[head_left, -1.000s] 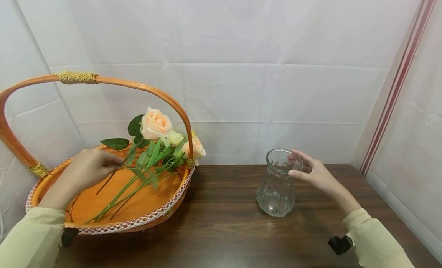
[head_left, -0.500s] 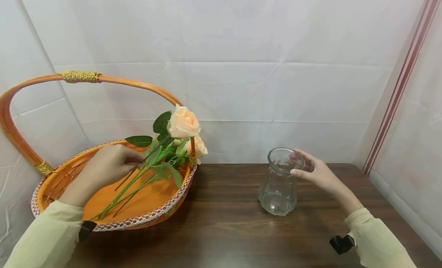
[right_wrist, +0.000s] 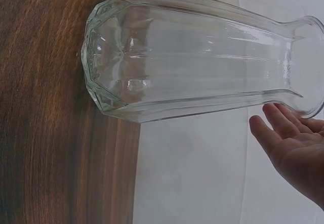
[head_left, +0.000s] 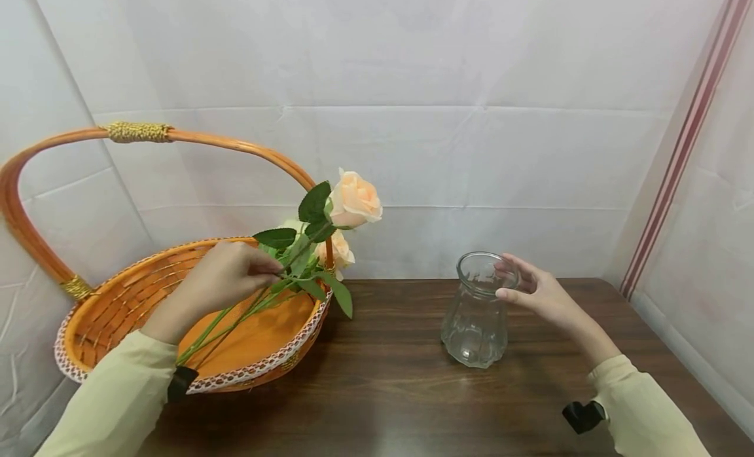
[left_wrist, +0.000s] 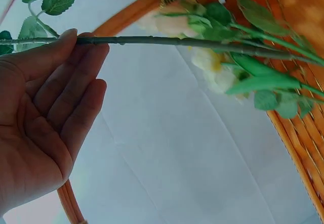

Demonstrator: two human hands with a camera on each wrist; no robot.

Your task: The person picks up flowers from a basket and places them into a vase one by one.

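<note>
The left hand [head_left: 220,280] pinches the stem [left_wrist: 147,40] of a peach rose [head_left: 355,200] above the wicker basket [head_left: 141,296]; a steady, gentle lift should free its leaves [head_left: 315,201] from the other flowers [head_left: 340,249] lying there. The right hand [head_left: 538,296] curls about the rim of a glass vase [head_left: 474,332], no stems inside.

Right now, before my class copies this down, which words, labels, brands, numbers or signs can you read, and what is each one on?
None: no readable text shows in any view.
I see no lettering on the glass vase, the basket, the upper rose or the table.
</note>
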